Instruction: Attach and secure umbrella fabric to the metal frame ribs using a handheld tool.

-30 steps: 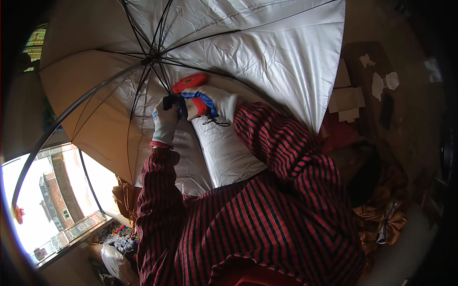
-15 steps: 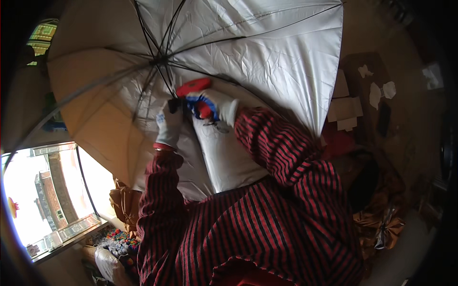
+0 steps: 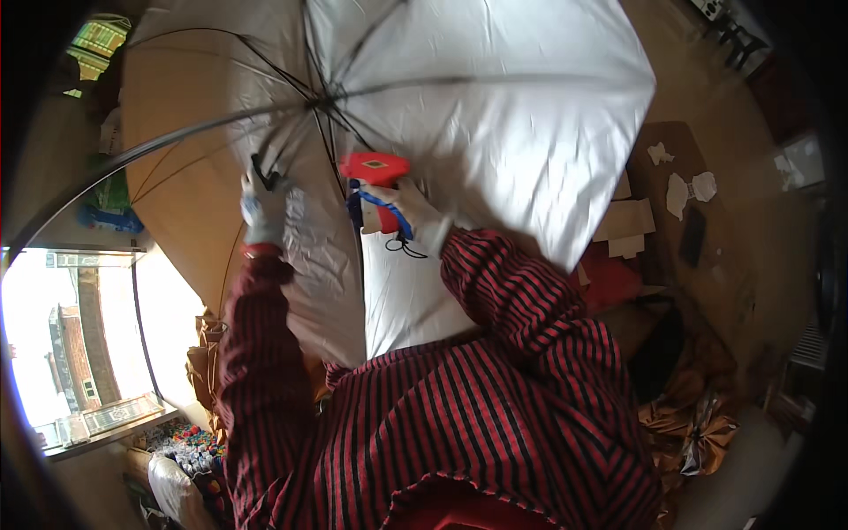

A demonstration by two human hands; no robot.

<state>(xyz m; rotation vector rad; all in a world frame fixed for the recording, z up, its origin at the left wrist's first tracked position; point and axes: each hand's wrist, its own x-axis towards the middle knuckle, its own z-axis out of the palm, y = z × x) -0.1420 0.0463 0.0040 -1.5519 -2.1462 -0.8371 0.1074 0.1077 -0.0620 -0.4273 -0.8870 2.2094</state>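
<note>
the right hand (image 3: 413, 205) grips a red tool (image 3: 377, 168) inside the open umbrella (image 3: 512, 132). from here i can't tell whether the left hand (image 3: 261, 212) clasps the black piece (image 3: 263, 175) at its fingertips.

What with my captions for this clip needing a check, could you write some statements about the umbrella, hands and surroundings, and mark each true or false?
1. The right hand grips a red tool. True.
2. The umbrella is folded shut. False: it is spread open, with its ribs fanned out.
3. The sleeves are striped red and black. True.
4. The left hand is touching the right hand. False: the two are apart.
5. The bright window is at the picture's left. True.
6. The left hand wears no glove. False: it wears a pale glove.
</note>
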